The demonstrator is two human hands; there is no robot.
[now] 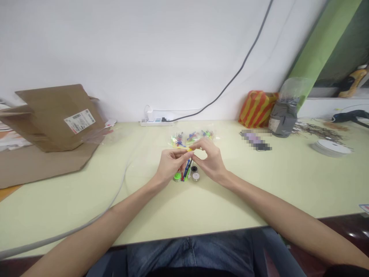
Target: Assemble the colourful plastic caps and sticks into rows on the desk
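Note:
My left hand [172, 163] and my right hand [211, 159] meet above the table, both with fingers pinched on a small yellow plastic piece [190, 149]. Its exact shape is mostly covered by my fingertips. Just below my hands lie several thin plastic pieces [187, 169] in blue, black, red and white. Around them are a round part with a bright green top [177, 176], a black round part [194, 169] and a white-topped round part [196, 177]. Behind my fingers rest clear bags [191, 136] of small coloured plastic pieces.
Against the wall sits a power strip [157, 122] with a dark cable [227, 82] rising rightward. A cardboard box [57, 123] stands at left, and a grey cable [115, 196] passes near my left forearm. A striped bag [256, 109], dark jar [284, 119] and white spool [331, 147] occupy the right.

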